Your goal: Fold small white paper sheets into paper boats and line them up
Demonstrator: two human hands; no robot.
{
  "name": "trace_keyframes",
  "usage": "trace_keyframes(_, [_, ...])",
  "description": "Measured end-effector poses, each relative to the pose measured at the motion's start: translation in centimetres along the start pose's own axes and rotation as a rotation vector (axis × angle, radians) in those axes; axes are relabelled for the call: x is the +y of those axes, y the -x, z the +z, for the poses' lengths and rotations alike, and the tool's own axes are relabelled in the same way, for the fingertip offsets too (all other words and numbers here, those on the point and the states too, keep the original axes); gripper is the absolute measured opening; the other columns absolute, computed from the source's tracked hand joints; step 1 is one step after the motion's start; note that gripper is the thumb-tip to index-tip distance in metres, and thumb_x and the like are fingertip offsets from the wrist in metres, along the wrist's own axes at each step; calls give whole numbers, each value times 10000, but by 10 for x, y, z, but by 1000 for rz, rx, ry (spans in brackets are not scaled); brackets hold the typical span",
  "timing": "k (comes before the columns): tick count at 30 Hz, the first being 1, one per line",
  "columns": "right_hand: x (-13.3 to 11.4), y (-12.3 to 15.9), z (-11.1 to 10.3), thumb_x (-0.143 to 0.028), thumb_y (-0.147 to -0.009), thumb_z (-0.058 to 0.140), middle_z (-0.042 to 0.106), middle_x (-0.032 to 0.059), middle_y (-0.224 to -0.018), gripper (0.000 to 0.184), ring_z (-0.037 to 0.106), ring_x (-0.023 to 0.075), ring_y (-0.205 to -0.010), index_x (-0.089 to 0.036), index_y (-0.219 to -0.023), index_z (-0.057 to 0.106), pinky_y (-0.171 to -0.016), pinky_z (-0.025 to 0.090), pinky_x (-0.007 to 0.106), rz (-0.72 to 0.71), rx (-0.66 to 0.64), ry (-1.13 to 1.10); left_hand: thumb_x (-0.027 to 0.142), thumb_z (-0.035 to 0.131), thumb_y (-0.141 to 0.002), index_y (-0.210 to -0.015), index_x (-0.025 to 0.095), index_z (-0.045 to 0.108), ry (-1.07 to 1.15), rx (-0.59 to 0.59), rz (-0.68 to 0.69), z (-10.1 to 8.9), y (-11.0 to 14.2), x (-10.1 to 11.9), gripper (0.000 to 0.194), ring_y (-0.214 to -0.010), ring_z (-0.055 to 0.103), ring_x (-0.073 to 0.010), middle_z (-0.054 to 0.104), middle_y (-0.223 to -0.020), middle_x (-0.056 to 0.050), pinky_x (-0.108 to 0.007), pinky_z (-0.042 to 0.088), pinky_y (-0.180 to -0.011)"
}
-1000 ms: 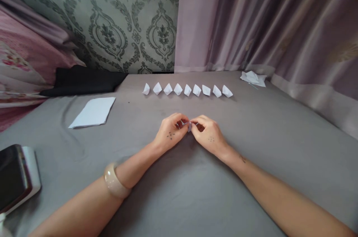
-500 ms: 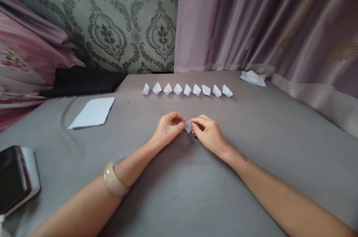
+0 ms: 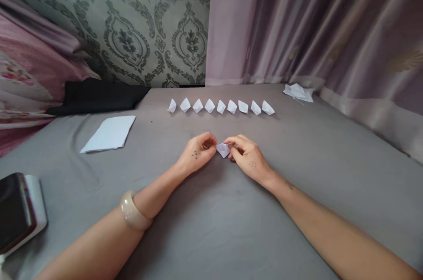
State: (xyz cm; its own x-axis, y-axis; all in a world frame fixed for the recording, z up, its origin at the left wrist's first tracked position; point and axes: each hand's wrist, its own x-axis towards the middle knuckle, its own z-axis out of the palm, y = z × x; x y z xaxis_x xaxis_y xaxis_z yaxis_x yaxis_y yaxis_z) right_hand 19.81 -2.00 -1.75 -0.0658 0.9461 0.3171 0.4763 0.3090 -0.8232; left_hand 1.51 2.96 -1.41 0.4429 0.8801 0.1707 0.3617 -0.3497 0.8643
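Observation:
Between my two hands is a small folded white paper piece (image 3: 223, 150), pointed at the bottom and lightly shaded. My left hand (image 3: 199, 151) pinches its left corner between thumb and forefinger. On the other side, my right hand (image 3: 247, 154) grips the right edge with thumb and fingers, and its far fingers are partly hidden. Beyond the hands, several folded white paper pieces (image 3: 209, 106) of similar shape stand in a row across the cloth.
A stack of white paper sheets (image 3: 110, 133) lies to the left on the grey cloth (image 3: 211, 227). Black fabric (image 3: 99, 97) is behind it. A device with a dark screen (image 3: 16, 211) rests at the left edge. Loose folded paper (image 3: 299, 91) lies at the back right by the curtain (image 3: 264, 24).
More of the folded paper piece shows now, as its sides look wider between my fingers. My right hand has shifted slightly to the right. The row of paper pieces stays put.

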Motion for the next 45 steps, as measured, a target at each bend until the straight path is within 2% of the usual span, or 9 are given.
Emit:
trace_keyframes(9, [2,0,-12,-124,-821,457,617,-2,-817,181,634,114,-646,-225,-919,571,-657,509,263,36,-53,67,110,491,-786,-935,186,653,-324,-132,312,-5,4,7,233,-698,563,-112,614,-978,-58,-232,452,-666])
trace_keyframes(12, [2,-1,-19,-103,-845,423,611,22,-898,258,608,104,-655,-224,-972,612,-684,494,269,-60,-99,151,133,508,-810,-862,183,644,-346,-150,320,-7,2,3,154,-746,573,-123,618,-972,-56,-225,446,-671])
trace_keyframes(17, [5,-1,-30,-60,-866,390,607,50,-965,355,593,131,-814,-215,-1051,651,-761,464,268,-233,-161,297,134,497,-840,-813,172,620,-346,-182,299,-14,-1,2,131,-720,565,-116,644,-931,-51,-224,438,-675])
trace_keyframes(22, [0,2,-37,-77,-883,404,597,44,-1001,354,581,126,-760,-238,-1103,632,-700,448,254,-245,-239,479,155,491,-859,-815,178,618,-419,-187,307,-16,0,4,136,-765,583,-140,657,-906,-47,-240,445,-690])
trace_keyframes(25, [-9,5,-35,-96,-896,403,588,39,-1000,347,562,114,-693,-260,-1102,631,-634,418,245,-260,-281,651,178,463,-889,-906,190,635,-497,-188,347,-13,1,3,172,-876,600,-173,659,-974,-60,-268,461,-752])
trace_keyframes(28, [-14,6,-31,-116,-900,408,588,48,-992,308,566,130,-724,-239,-1062,639,-612,393,253,-299,-276,786,215,437,-918,-1003,199,640,-571,-210,394,-11,3,3,221,-965,592,-198,644,-1060,-74,-291,472,-800])
trace_keyframes(31, [-15,6,-27,-152,-917,415,593,55,-988,250,570,141,-755,-204,-1002,645,-619,386,262,-310,-269,824,240,409,-936,-974,193,661,-604,-222,413,-10,3,2,259,-967,598,-203,647,-1070,-81,-297,481,-806])
trace_keyframes(38, [-13,5,-35,-221,-963,393,609,46,-953,257,566,127,-716,-189,-906,642,-619,383,257,-248,-328,701,236,484,-902,-874,190,701,-385,-181,308,-14,3,4,224,-871,637,-161,696,-1006,-56,-254,473,-793])
trace_keyframes(45, [-14,2,-42,-228,-936,438,633,40,-952,204,585,141,-785,-200,-885,634,-723,420,271,-110,-361,418,335,607,-805,-797,171,700,21,-231,-50,-15,2,9,188,-794,641,-167,712,-980,-55,-259,479,-722])
